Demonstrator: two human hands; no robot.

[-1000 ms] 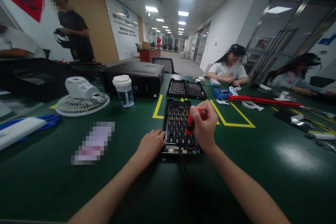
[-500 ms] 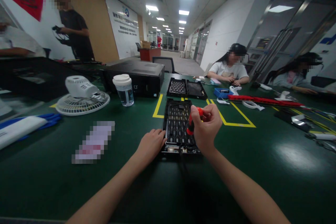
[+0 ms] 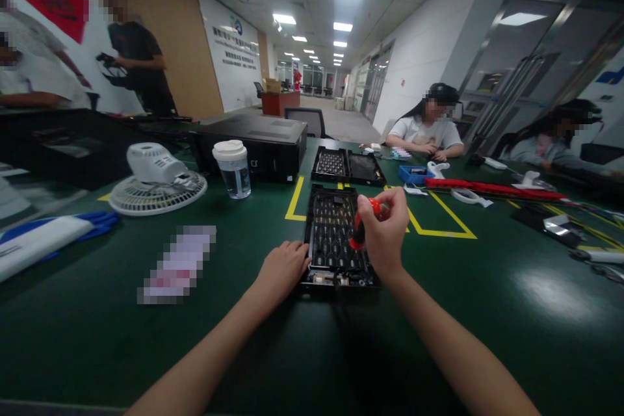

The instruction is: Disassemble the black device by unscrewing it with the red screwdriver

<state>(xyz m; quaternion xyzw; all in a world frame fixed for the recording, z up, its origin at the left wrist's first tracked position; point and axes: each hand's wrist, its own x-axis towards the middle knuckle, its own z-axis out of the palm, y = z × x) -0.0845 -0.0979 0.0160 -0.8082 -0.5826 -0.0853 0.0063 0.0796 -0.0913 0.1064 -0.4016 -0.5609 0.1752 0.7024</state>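
An open black screwdriver bit case lies lengthwise in front of me, rows of small bits filling it. Along its near end are larger metal pieces too dark to tell apart. My left hand grips the left edge of the case near its lower corner, fingers bent over the rim. In my right hand, closed between thumb and fingers, is a red and black screwdriver. It tilts over the right part of the case, its lower end down at the bits. Whether it touches one I cannot tell.
Beyond the case lies a second open black case. To the left stand a lidded cup, a white fan, a black box and a blurred purple sheet. A blue tray sits right. Several people are around.
The view has shifted slightly. My right hand still grips the screwdriver over the case, its fingers turned a little. My left hand keeps its place on the case edge.
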